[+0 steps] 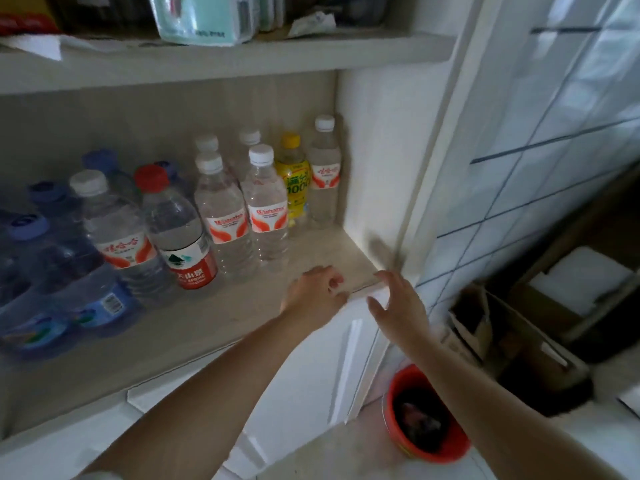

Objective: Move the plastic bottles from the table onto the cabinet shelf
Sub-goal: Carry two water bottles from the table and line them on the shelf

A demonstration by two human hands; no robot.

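While both my hands hang at the shelf's front lip, neither carries anything. Head view, the only one.

Landmark: the yellow-capped bottle (293,174), standing near the back right corner of the cabinet shelf (322,244).

Left hand (317,294): in front of the yellow-capped bottle, low over the shelf's front edge, fingers loosely curled, grip holding nothing. Whether it touches the board I cannot tell.

Right hand (398,303): in front and to the right of the yellow-capped bottle, just off the shelf corner, fingers spread, grip wide and empty.

Bottles: the clear white-capped bottles (266,206) stand upright just left of the yellow one, in close rows, one more white-capped bottle (325,171) just to its right against the side wall. Further left, a red-capped bottle (180,230), then blue-tinted bottles (62,271) crowding the left end. Packed back and sideways, I judge, so the front right strip stays free for setting more down.

The table is out of sight, so I cannot say how many bottles remain there. My judgement: a placement is done and the hands are free to fetch another.

Below and right of the yellow-capped bottle, on the floor: a red bucket (426,420) and cardboard boxes (512,341).
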